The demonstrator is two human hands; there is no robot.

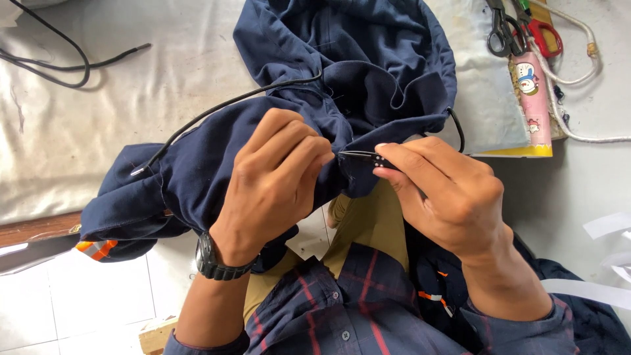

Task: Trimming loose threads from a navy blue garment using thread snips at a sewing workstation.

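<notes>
A dark navy garment lies bunched over the white-covered table and hangs down toward my lap. My left hand, with a black wristwatch on the wrist, pinches a fold of the navy fabric. My right hand grips small black thread snips, whose thin tips point left and touch the fabric right next to my left fingertips. A black drawstring cord runs out of the garment to the left.
Scissors with black handles and a red-handled pair lie at the top right beside a pink tube and a white cord. Another black cable lies at the top left. White paper strips sit at the right.
</notes>
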